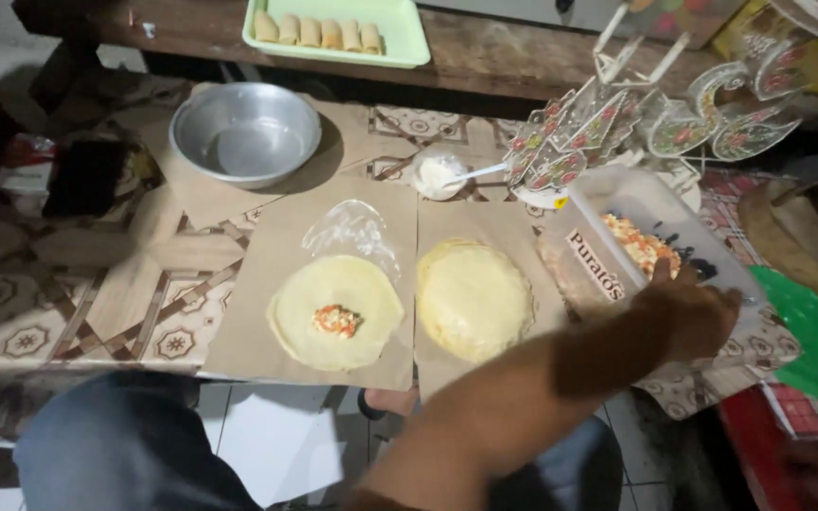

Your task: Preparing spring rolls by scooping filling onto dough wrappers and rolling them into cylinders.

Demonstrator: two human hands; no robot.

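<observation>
The right hand [688,312] is reaching across to the white plastic tub [655,237] of chopped orange-and-white filling [641,244], resting on its near rim with the thumb sticking up; the fingers are turning away from the camera, so whether they are curled, spread or pinching anything cannot be told. The left hand is lying outside the picture. A round thin wrapper [335,312] is lying flat on brown paper [267,284], carrying a small mound of filling [336,321] at its middle. Just beside it a stack of plain wrappers [473,298] is sitting. Farther back, a metal bowl [244,131], a small cup of white paste [438,174] and a green tray of finished rolls [333,28], cut off at the top edge, are standing.
</observation>
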